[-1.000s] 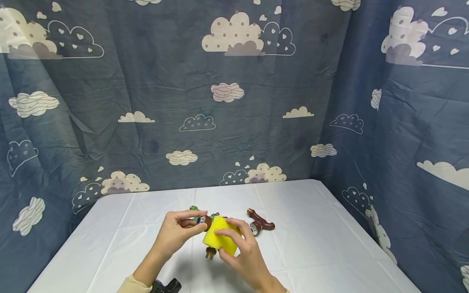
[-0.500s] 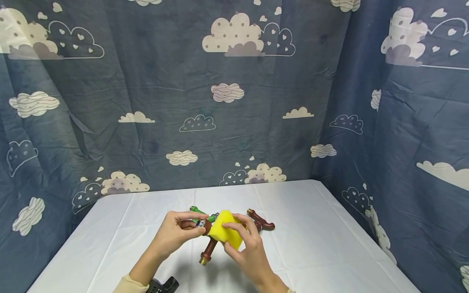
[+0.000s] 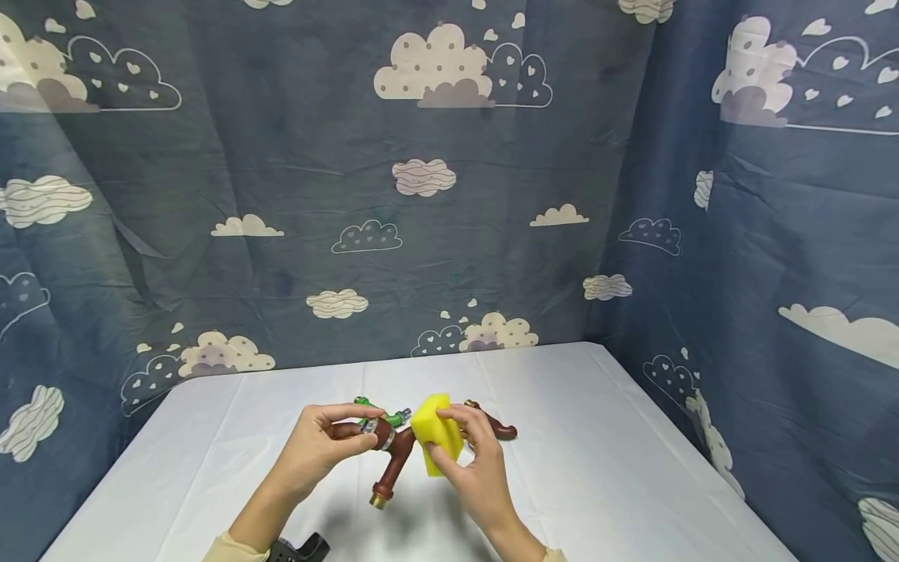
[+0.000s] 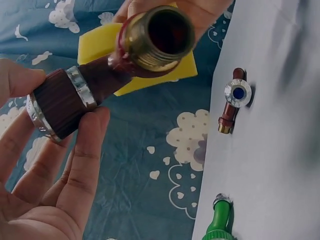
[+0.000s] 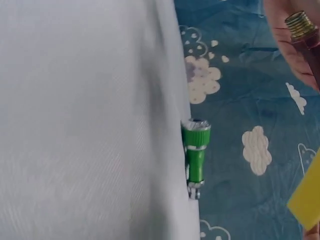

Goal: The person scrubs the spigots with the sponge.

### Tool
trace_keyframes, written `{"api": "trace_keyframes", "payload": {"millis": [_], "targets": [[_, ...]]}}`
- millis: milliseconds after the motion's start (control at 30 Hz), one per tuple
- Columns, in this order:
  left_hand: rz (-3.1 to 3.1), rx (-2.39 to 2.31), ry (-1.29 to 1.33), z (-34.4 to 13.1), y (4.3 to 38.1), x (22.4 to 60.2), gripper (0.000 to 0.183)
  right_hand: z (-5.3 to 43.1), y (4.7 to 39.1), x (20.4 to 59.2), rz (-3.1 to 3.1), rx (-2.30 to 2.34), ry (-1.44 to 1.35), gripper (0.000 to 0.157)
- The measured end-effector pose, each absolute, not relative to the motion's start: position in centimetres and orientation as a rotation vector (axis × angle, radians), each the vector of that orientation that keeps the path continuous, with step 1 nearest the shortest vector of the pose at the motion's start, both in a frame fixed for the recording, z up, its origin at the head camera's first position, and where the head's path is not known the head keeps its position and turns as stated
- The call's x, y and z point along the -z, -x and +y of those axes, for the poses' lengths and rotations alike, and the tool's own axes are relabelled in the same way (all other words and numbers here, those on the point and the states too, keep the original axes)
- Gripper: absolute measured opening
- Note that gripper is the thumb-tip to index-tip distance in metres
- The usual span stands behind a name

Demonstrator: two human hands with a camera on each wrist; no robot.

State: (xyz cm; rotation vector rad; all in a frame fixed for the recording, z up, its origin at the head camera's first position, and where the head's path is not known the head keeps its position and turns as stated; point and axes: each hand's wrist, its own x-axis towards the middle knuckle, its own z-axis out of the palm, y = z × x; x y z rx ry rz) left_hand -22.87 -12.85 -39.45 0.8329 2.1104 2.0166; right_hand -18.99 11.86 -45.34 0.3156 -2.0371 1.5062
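Note:
In the head view, my left hand (image 3: 314, 445) pinches the ribbed knob of a dark brown water tap (image 3: 399, 460) between thumb and fingers. The tap is above the table, its brass threaded inlet (image 4: 162, 37) facing the camera in the left wrist view. A yellow sponge (image 3: 437, 437) is in my right hand (image 3: 481, 476), thumb on one side and fingers on the other. It lies against the spout side of the tap, which it partly covers. The right wrist view catches just the sponge's corner (image 5: 307, 200) and the tap's threaded end (image 5: 300, 25).
A green tap (image 3: 396, 419) lies on the white table (image 3: 597, 468) behind the held tap. Another brown tap (image 3: 504, 430) lies to the right, partly behind my right hand. A black device (image 3: 298, 551) sits at my left wrist. Cloud-patterned cloth (image 3: 485, 257) hangs behind.
The sponge has turned to stand more upright and moved up along the tap towards its spout side, uncovering the tap's body and inlet. The head view has shifted slightly to the right.

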Motion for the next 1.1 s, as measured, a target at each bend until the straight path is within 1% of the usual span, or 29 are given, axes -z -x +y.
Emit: {"api": "trace_keyframes", "payload": {"millis": [133, 300, 367, 500, 567, 700, 800, 900, 1100], "targets": [[2.057, -2.081, -0.839, -13.1, 22.9, 39.6, 0.040, 11.6, 19.1, 44.8, -2.006, -1.842, -0.296, 0.043], [2.013, -2.199, -0.723, -12.5, 22.9, 40.0, 0.042, 11.5, 19.2, 44.5, -1.926, -2.239, -0.277, 0.047], [1.982, -2.267, -0.633, -12.1, 22.9, 40.2, 0.038, 11.5, 19.2, 44.5, -1.877, -2.354, -0.268, 0.050], [1.907, -2.400, -0.431, -10.9, 23.0, 40.6, 0.021, 11.7, 19.2, 44.6, -1.758, -2.507, -0.251, 0.050], [1.874, -2.470, -0.327, -10.3, 23.0, 40.8, 0.015, 11.7, 19.2, 44.7, -1.714, -2.556, -0.241, 0.049], [1.884, -2.542, -0.162, -9.3, 23.0, 41.2, 0.012, 11.7, 19.4, 44.8, -1.668, -2.598, -0.220, 0.045], [1.950, -2.508, -0.149, -8.9, 23.0, 41.5, 0.019, 11.6, 19.4, 44.7, -1.639, -2.597, -0.190, 0.043], [1.980, -2.443, -0.225, -8.7, 22.8, 41.7, 0.031, 11.7, 19.3, 44.7, -1.614, -2.587, -0.163, 0.039], [1.948, -2.264, -0.449, -9.1, 22.4, 41.9, 0.072, 11.9, 19.3, 44.7, -1.586, -2.610, -0.119, 0.039]]}}
